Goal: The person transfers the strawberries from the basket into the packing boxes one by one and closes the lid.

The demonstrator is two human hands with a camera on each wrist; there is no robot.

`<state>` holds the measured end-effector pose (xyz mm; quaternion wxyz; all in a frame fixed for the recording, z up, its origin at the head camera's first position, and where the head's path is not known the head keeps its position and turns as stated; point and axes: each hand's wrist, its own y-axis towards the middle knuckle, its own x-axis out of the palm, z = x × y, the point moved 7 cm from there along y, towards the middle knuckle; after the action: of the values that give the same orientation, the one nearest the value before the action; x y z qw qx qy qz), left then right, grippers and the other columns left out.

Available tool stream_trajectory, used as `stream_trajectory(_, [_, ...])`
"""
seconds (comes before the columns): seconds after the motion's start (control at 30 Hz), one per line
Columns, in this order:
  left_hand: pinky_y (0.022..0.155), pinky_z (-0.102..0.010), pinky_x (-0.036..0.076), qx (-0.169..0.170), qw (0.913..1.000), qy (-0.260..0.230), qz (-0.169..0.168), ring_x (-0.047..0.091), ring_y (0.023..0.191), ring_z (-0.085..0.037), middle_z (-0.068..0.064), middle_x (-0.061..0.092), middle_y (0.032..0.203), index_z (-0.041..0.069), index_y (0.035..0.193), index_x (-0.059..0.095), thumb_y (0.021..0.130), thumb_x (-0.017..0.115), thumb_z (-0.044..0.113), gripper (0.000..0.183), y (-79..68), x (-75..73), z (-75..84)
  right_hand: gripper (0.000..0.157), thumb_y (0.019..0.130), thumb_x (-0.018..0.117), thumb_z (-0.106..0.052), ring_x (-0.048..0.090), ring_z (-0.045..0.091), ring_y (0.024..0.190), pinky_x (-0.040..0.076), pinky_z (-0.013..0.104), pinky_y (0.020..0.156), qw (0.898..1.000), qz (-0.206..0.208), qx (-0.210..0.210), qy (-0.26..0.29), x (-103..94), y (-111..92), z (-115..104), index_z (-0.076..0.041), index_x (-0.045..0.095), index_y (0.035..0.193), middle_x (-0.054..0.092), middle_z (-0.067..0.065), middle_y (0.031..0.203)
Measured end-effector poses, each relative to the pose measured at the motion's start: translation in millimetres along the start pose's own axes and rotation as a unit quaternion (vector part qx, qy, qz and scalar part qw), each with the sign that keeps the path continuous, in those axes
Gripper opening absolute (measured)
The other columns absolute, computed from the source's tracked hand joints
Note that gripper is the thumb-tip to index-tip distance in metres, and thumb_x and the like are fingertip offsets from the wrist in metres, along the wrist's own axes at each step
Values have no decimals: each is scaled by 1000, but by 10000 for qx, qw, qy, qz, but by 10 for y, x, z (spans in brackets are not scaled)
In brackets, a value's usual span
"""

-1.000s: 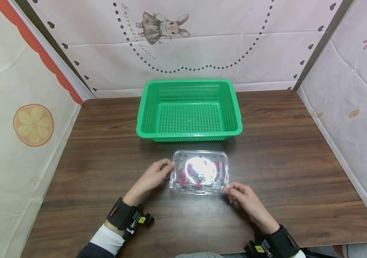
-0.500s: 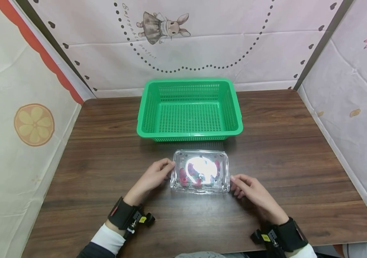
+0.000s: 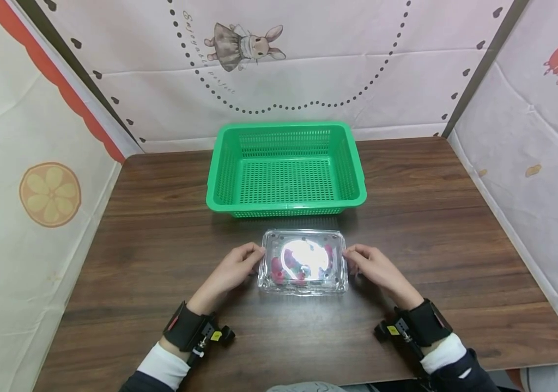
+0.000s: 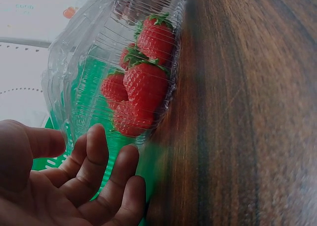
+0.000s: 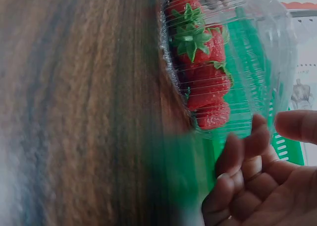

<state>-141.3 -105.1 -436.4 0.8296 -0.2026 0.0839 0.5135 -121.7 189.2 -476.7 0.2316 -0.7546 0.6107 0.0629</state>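
Observation:
A clear plastic clamshell box (image 3: 271,239) of strawberries lies on the table with its lid down. Glare covers the middle of the lid in the head view. Through its ribbed wall, red strawberries (image 4: 146,84) with green leaves show in the left wrist view. My left hand (image 3: 234,267) pinches the rim at the left side between thumb and forefinger. On the opposite side, my right hand (image 3: 374,267) pinches the rim near the upper right. The other fingers of each hand curl loosely beside the box, as the right wrist view shows with several strawberries (image 5: 208,82).
Just behind the box stands a green mesh basket (image 3: 287,207), with nothing inside. The brown wooden table (image 3: 161,218) extends to both sides. White printed cloth walls (image 3: 303,81) enclose its back and sides.
My right hand let go of the box's lower right corner, moved out to the right, then up and back in to the rim. The left hand and box stay nearly still.

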Motion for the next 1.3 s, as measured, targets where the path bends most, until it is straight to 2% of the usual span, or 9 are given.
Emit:
stream_trajectory(0.13, [74, -33, 46, -4, 10000, -22, 13, 55, 89, -39, -18, 58, 91, -3, 103, 63, 108, 48, 18, 26, -2, 0, -10, 27, 104, 52, -21, 52, 21, 68, 41, 25, 59, 9998, -60, -143, 139, 19, 21, -8, 2, 65, 105, 57, 8, 76])
stream_trajectory(0.37, [68, -31, 45, 16, 10000, 41, 79, 53, 79, -25, -15, 57, 87, 5, 103, 65, 108, 49, 29, 29, 153, 0, -385, 23, 103, 53, -21, 50, 20, 69, 40, 26, 59, 9985, -71, 66, 538, 60, 19, 18, 0, 62, 100, 55, 9, 79])
stream_trajectory(0.5, [65, -30, 45, -177, 9998, -8, 99, 52, 73, -23, -10, 58, 86, 6, 106, 65, 107, 49, 38, 35, 140, 1, -447, 21, 103, 52, -19, 51, 21, 73, 42, 28, 63, 9975, 10, 176, 686, 88, 0, 35, -1, 61, 101, 55, 9, 81])
stream_trajectory(0.67, [63, -31, 49, -171, 9998, 52, 62, 58, 72, -22, -8, 64, 82, 3, 101, 66, 106, 48, 42, 43, 54, 30, -449, 21, 104, 51, -18, 49, 21, 72, 42, 29, 61, 9962, 203, 187, 831, 111, -55, 51, 0, 61, 105, 53, 9, 82])
stream_trajectory(0.83, [60, -32, 50, -46, 9997, 112, -227, 61, 72, -22, -9, 64, 81, 3, 90, 62, 108, 47, 39, 43, -68, 119, -434, 21, 105, 50, -16, 51, 22, 74, 45, 29, 62, 9935, 550, 250, 967, 93, -155, 79, 3, 59, 106, 53, 10, 83])
stream_trajectory(0.97, [62, -32, 52, 67, 9996, 94, -246, 62, 75, -21, -7, 65, 84, 4, 96, 65, 107, 49, 38, 39, -118, 177, -403, 21, 106, 48, -15, 51, 19, 73, 46, 28, 61, 9885, 1003, 456, 1038, 49, -268, 108, 4, 57, 106, 54, 9, 85])
stream_trajectory(1.1, [66, -33, 54, 89, 9998, -94, -180, 64, 79, -21, -7, 65, 87, 5, 105, 65, 106, 51, 38, 36, -102, 231, -385, 21, 107, 48, -15, 52, 16, 70, 47, 26, 60, 9786, 1418, 643, 1346, 24, -375, 152, 5, 55, 106, 54, 6, 85])
stream_trajectory(1.3, [73, -37, 56, 149, 9992, -353, -125, 66, 83, -22, -11, 65, 92, 1, 112, 62, 105, 54, 36, 37, 28, 317, -303, 21, 108, 45, -13, 55, 14, 71, 51, 24, 62, 9613, 1705, 744, 2033, 54, -496, 233, 7, 51, 110, 53, 7, 89])
